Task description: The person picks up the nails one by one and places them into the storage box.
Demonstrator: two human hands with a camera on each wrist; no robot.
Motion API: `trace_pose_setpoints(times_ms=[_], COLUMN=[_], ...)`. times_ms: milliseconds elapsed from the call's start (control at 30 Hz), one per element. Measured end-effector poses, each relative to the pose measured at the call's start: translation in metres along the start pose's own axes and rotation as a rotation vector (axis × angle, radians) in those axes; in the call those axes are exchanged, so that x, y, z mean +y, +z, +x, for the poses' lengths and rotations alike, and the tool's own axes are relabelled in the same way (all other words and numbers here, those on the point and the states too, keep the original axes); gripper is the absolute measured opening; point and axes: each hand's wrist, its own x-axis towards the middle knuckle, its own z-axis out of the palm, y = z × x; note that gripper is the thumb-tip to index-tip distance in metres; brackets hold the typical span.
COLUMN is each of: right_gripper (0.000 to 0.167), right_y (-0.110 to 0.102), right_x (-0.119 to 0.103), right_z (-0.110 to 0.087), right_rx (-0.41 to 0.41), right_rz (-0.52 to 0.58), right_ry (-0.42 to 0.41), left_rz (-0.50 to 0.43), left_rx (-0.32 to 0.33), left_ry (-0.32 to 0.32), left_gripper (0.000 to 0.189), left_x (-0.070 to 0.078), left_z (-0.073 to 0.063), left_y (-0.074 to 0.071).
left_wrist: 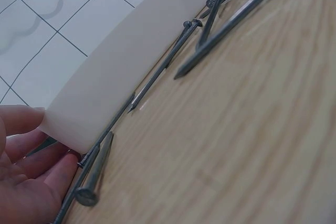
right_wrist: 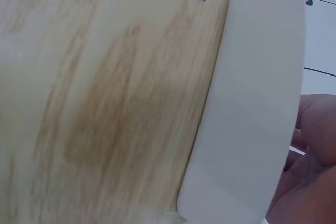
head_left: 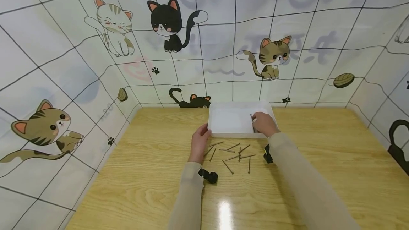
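Observation:
A shallow white tray [head_left: 228, 135] stands at the back of the table. My left hand [head_left: 199, 142] holds its near left corner; in the left wrist view the thumb lies against the tray wall [left_wrist: 123, 59], with the fingers curled lower down. Inside the tray's right side, my right hand [head_left: 263, 124] pinches a nail [head_left: 251, 116], whose end shows past the fingertips. In the right wrist view the tray's front wall [right_wrist: 244, 98] hides part of that hand [right_wrist: 312, 166]. Several dark nails [head_left: 228, 166] lie scattered in front of the tray, some crossing each other.
The wooden table [head_left: 153, 187] meets a wall [head_left: 220, 45] printed with cartoon cats, close behind the tray. Side walls flank the table. Black wrist cameras [head_left: 208, 176] sit on both sleeves.

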Motion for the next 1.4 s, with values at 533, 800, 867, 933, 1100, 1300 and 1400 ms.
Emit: trace_pose_setpoints(times_ms=[533, 800, 867, 933, 1100, 1300, 1400], right_gripper=[0.033, 0.032, 0.032, 0.032, 0.033, 0.032, 0.032], right_y=[-0.011, -0.014, -0.014, -0.014, -0.014, -0.012, -0.01], right_x=[0.001, -0.001, -0.001, -0.001, -0.003, -0.004, -0.005], right_z=[-0.013, -0.026, -0.03, -0.034, -0.042, -0.052, -0.058], right_rx=[0.098, 0.171, 0.177, 0.181, 0.194, 0.215, 0.221], right_rz=[-0.03, -0.001, 0.004, 0.013, 0.052, 0.113, 0.155], right_ry=[-0.043, -0.083, -0.086, -0.088, -0.089, -0.099, -0.108], left_rz=[0.006, 0.017, 0.018, 0.018, 0.017, 0.007, 0.007], left_rx=[0.01, 0.019, 0.02, 0.019, 0.016, 0.003, -0.002], left_ry=[-0.015, -0.015, -0.015, -0.017, -0.023, -0.013, -0.007], left_gripper=[0.039, 0.039, 0.039, 0.039, 0.038, 0.038, 0.039], left_x=[0.0, 0.004, 0.004, 0.004, 0.002, 0.001, 0.0], left_z=[0.0, -0.001, -0.001, -0.001, -0.001, 0.0, 0.0], left_y=[0.001, 0.001, 0.001, 0.001, 0.0, 0.0, 0.0])
